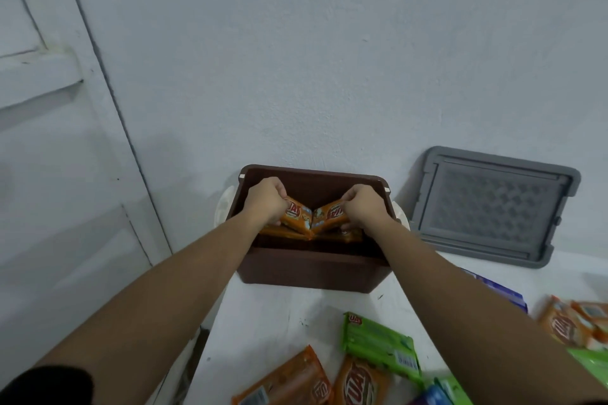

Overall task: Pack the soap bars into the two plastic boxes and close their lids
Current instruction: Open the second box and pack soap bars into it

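Left grip (pixel 265 204), right grip (pixel 367 207): each clasps one orange soap bar.
The left bar (pixel 296 215) and right bar (pixel 330 215) tilt, inner ends meeting, above bars already inside the brown box (pixel 312 268). Press both flat, side by side. Grey lid (pixel 493 207) sits far right.

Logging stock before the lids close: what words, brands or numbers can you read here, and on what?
"UAT", roughly: red logo on the orange soap pack at the near table edge.
"UA": red logo on the green soap pack; its barcode digits are too small.
Left-hand pack, right-hand pack: same logo, too blurred.
Brown box, grey lid: no text.
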Demonstrator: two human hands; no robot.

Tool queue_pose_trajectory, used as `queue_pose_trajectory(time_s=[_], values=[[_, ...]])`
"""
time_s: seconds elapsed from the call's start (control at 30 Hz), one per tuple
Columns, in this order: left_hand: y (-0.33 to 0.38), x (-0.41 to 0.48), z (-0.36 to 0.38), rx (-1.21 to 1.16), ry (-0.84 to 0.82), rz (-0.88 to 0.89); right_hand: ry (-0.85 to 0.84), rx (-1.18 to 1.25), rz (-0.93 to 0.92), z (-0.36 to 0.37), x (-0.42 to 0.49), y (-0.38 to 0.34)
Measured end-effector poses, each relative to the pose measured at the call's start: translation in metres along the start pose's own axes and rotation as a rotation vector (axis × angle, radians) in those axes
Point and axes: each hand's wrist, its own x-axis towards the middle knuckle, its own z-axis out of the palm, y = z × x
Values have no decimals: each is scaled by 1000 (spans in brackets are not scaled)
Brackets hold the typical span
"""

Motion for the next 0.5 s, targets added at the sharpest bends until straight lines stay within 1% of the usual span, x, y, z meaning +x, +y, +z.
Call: queue_pose_trajectory(time_s=[0.1,0.2,0.27,0.5], values=[[-3,-1,-1,76,-74,21,-13,-68,9,5,1,5],[-4,-4,-1,301,-147,57,-70,-175,-9,8,4,8],[-5,-4,2,404,-156,72,-100,-252,1,10,5,9],[-6,-2,8,507,-184,73,-90,-385,-4,18,7,12]])
